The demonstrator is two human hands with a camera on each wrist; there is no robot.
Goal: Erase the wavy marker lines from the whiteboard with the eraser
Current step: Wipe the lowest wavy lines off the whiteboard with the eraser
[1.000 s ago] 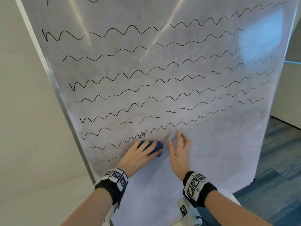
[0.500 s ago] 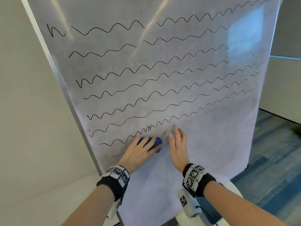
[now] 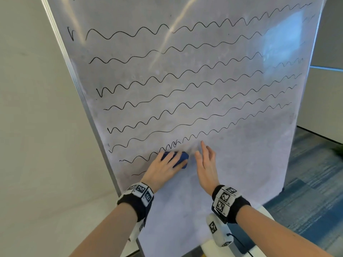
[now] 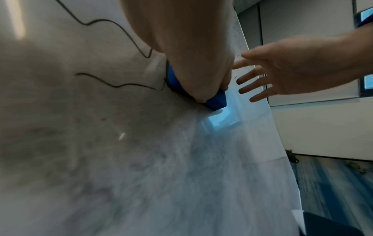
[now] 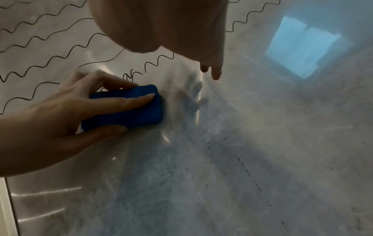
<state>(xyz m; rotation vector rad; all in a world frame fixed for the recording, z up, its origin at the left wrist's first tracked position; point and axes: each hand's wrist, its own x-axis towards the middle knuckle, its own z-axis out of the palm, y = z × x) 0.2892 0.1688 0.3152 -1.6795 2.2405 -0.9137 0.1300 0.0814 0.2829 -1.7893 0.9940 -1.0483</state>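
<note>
The blue eraser (image 3: pixel 181 158) lies flat against the whiteboard (image 3: pixel 241 154), low on the board and nearer its left edge than its right. It sits at the right-hand end of what remains of the lowest wavy marker lines (image 3: pixel 185 93) — one line runs into its upper left corner, and a short stub shows below and to the left of it. The left hand (image 3: pixel 161 170) grips the eraser: fingers laid along its back and top edge, thumb tucked along its lower side, as the right wrist view shows plainly. In the left wrist view only the eraser's lower edge and one corner peep out from under the palm.

Just to the right of the eraser, not touching it, is the right hand (image 3: pixel 206 164), fingers straight and slightly spread, pointing up the board. It holds nothing. Whether its fingertips (image 5: pixel 216 75) actually touch the surface I cannot tell; the right wrist view shows them very close to it, with a dim reflection beneath.

Above both hands the board carries row upon row of black wavy lines, each rising toward the right edge — these are intact. Below and to the right of the hands, the surface toward the bottom edge and bottom right corner is a smudged grey with faint streaks. A bright bluish reflection (image 3: pixel 282 39) sits near the upper right corner. The board has a metal frame (image 3: pixel 78 86) along its left edge, with a pale wall (image 3: pixel 27 127) behind it; blue patterned carpet (image 3: pixel 315 182) shows to the right. Both wrists wear black bands with square black-and-white markers (image 3: pixel 225 198).
</note>
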